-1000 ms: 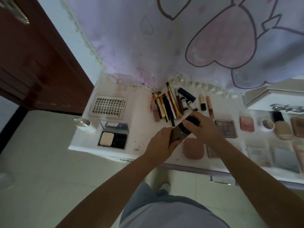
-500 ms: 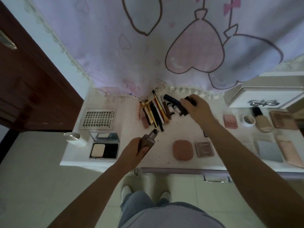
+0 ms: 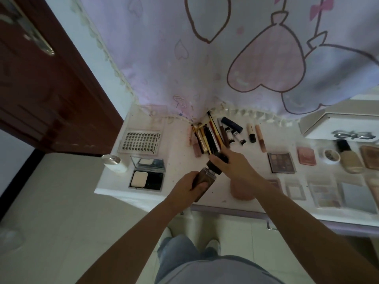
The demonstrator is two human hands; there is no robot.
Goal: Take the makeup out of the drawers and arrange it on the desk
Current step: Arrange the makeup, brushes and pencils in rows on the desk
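Here, your left hand (image 3: 189, 186) grips a brown bottle (image 3: 202, 182), its fingers curled round the body, and holds it tilted above the front edge of the tabletop (image 3: 178, 160). Your right hand (image 3: 231, 167) meets it at the top, fingers pinched round the black cap (image 3: 215, 166) that sits on the bottle's neck.

Just behind the cap lies a bundle of pencils (image 3: 207, 138) and slim tubes, fanned against the hem of the curtain (image 3: 205, 58). To its right lie a dark tube (image 3: 232, 124), 2 small white tubes (image 3: 238, 136) and 2 pale sticks (image 3: 256, 136). A round pink compact (image 3: 238, 193) shows partly under your right forearm. Further right are an eyeshadow palette (image 3: 282, 162), a pink blush (image 3: 306, 155), a small round pot (image 3: 331, 155) and a beige foundation bottle (image 3: 348, 155), with flat pale palettes (image 3: 326, 193) nearer the front edge. A white drawer box (image 3: 338, 126) stands at the back right.

Left of your hands, an open powder compact (image 3: 147, 174) lies beside a lash tray (image 3: 140, 141), and a small white jar (image 3: 112, 162) sits at the corner.
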